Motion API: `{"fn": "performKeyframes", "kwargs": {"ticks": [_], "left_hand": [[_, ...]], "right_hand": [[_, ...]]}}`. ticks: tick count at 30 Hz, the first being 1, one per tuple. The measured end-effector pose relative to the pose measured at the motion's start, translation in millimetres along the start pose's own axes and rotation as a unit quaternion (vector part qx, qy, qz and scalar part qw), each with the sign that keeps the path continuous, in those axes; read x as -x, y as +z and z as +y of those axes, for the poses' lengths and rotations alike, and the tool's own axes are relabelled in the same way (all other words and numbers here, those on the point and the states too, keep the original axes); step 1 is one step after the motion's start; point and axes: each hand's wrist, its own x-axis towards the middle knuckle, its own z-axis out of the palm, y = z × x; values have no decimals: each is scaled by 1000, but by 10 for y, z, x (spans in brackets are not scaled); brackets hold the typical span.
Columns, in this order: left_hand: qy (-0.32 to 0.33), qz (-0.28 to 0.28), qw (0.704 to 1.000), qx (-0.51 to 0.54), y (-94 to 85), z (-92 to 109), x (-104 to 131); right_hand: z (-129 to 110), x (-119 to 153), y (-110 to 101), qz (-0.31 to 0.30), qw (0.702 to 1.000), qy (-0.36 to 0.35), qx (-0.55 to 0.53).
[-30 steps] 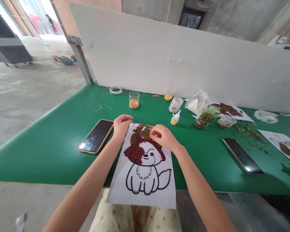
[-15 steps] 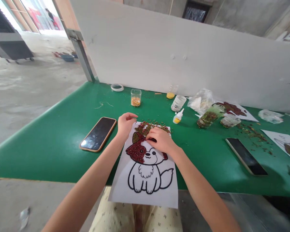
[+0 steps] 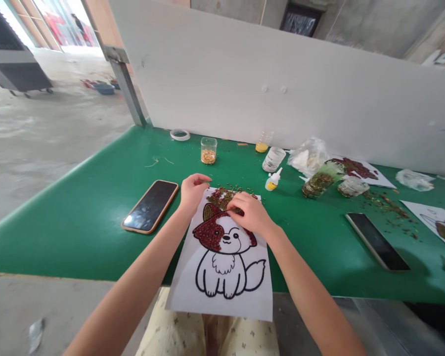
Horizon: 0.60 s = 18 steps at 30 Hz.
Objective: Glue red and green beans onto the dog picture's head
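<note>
A white sheet with a line drawing of a puppy (image 3: 222, 277) lies in front of me, its lower end jutting past the table edge. Dark red seeds (image 3: 207, 235) cover part of the puppy's face, and greenish ones fill an ear. Above the head is a loose pile of green and red seeds (image 3: 219, 198). Over the top of the head, my right hand (image 3: 249, 212) is closed in a pinch; what its fingertips hold is too small to name. My left hand (image 3: 193, 192) rests by the sheet's upper left corner, thumb and fingers pinched together, contents unclear.
Left of the sheet lies a phone (image 3: 151, 206); another phone (image 3: 377, 241) lies at right. Behind are a cup of yellow kernels (image 3: 208, 152), a glue bottle (image 3: 273, 180), a tipped jar of green seeds (image 3: 322, 182) and a plastic bag (image 3: 308, 155). A white panel (image 3: 244, 74) closes the back.
My right hand has shifted slightly to the right over the puppy's head, still pinched. The left hand stays where it was.
</note>
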Motion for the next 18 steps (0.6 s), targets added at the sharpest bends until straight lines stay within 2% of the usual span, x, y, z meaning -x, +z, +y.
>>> {"fn": "performKeyframes", "kwargs": {"ticks": [3,8,10,13,18], "left_hand": [[-2,0,1000,1,1,10,4],[-8,-3,1000,10,3,28,12],[-13,-8,1000,11,4,30,16],[-13,-11,1000,7,5,25,18],[-7,-7,1000,2,6,21,11]], "right_hand": [[1,5,-78,37,999,21,-23],[9,6,-161,143,982,90,-86],[2,5,-162,159,975,106,-117],[-28,2,-147,136,975,109,-141],[-84,-9,-121,52,984,84,-147]]}}
